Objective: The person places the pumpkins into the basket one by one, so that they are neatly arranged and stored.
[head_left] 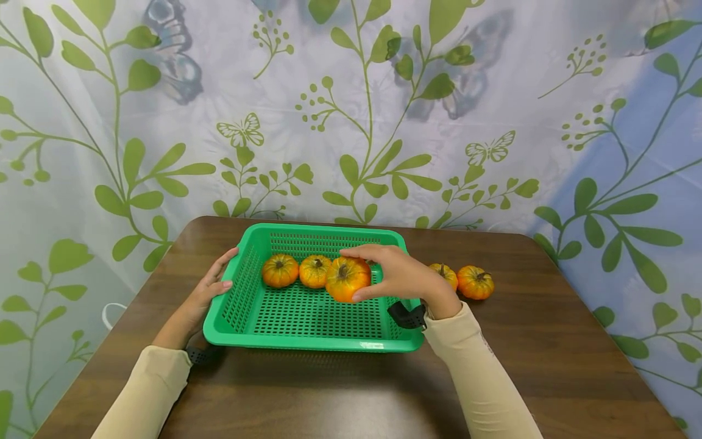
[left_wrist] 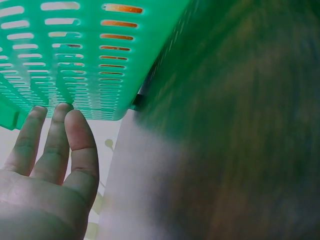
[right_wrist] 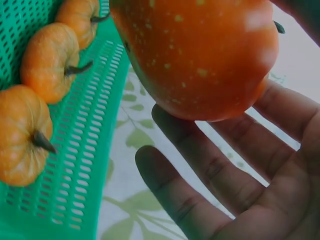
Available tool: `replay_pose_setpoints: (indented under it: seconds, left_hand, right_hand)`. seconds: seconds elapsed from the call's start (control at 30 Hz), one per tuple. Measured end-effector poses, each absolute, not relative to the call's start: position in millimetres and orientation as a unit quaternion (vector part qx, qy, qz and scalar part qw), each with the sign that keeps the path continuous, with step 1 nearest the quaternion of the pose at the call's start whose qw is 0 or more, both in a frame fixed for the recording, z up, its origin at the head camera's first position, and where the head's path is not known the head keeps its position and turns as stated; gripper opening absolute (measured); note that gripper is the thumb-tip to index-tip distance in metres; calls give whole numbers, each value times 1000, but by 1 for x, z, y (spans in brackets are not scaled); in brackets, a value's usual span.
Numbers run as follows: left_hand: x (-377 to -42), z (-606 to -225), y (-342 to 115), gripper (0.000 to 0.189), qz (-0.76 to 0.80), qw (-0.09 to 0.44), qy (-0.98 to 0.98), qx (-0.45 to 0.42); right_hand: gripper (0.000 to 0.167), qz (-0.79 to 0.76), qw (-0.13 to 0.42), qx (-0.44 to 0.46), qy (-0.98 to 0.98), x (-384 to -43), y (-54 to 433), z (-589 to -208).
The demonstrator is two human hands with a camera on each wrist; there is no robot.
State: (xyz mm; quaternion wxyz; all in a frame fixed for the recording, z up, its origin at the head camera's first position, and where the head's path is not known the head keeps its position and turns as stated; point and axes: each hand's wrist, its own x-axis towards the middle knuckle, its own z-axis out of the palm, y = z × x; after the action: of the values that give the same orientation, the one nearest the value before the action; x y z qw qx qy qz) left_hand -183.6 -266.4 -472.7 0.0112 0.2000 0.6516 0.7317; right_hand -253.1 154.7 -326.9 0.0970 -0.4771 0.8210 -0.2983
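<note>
My right hand [head_left: 404,275] holds an orange-and-yellow small pumpkin [head_left: 348,279] over the green plastic basket [head_left: 230,338], thumb on the near side and fingers on the far side. In the right wrist view the held pumpkin [right_wrist: 200,55] fills the top, with two lower fingers extended clear of it. Inside the basket sit a pumpkin [head_left: 280,271] and another pumpkin [head_left: 315,271], side by side along the back. The right wrist view shows three there, stems out. At the basket's left side, my left hand [head_left: 205,296] touches the rim; its fingers [left_wrist: 80,135] extend straight beside the slotted wall.
Two more pumpkins lie on the brown wooden table [head_left: 526,341] right of the basket; one pumpkin [head_left: 475,283] is in full view, the other pumpkin [head_left: 446,274] partly behind the right hand. A leaf-patterned curtain [head_left: 351,122] hangs behind the table.
</note>
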Motion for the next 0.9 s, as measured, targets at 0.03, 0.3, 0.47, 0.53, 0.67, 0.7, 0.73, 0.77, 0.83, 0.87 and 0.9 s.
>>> replay_pose_setpoints:
  seconds: [0.03, 0.3, 0.47, 0.53, 0.67, 0.7, 0.73, 0.77, 0.83, 0.87, 0.9]
  left_hand:
    - [-184, -473, -267, 63, 733, 13, 649, 201]
    - [-183, -473, -266, 63, 733, 11, 649, 205]
    - [-182, -469, -263, 64, 725, 1, 660, 198]
    - [-182, -468, -262, 64, 719, -3, 668, 193]
    - [-181, -467, -262, 65, 712, -5, 677, 186]
    - [-181, -467, -262, 65, 712, -5, 677, 185]
    - [-181, -468, -262, 64, 714, -4, 676, 185]
    - [-180, -468, -262, 64, 716, -2, 674, 185]
    - [-180, -468, -262, 64, 719, 0, 669, 187]
    - [-180, -468, -262, 64, 720, 0, 669, 188]
    - [-180, -468, -263, 64, 720, -1, 668, 189]
  right_hand:
    - [80, -301, 102, -480, 818, -254, 153, -328]
    - [76, -327, 154, -486, 796, -265, 135, -335]
    - [76, -340, 196, -492, 777, -274, 125, -337]
    - [76, -338, 206, -492, 775, -277, 120, -338]
    - [75, -337, 223, -487, 775, -283, 112, -341]
    - [75, -336, 227, -484, 775, -284, 109, -342]
    - [75, -336, 230, -484, 775, -285, 107, -343]
    - [74, -334, 232, -484, 775, -286, 105, -344]
    - [73, -328, 236, -484, 776, -287, 101, -346]
    - [73, -324, 237, -484, 778, -288, 99, -347]
    - [73, -320, 239, -483, 779, -288, 97, -347]
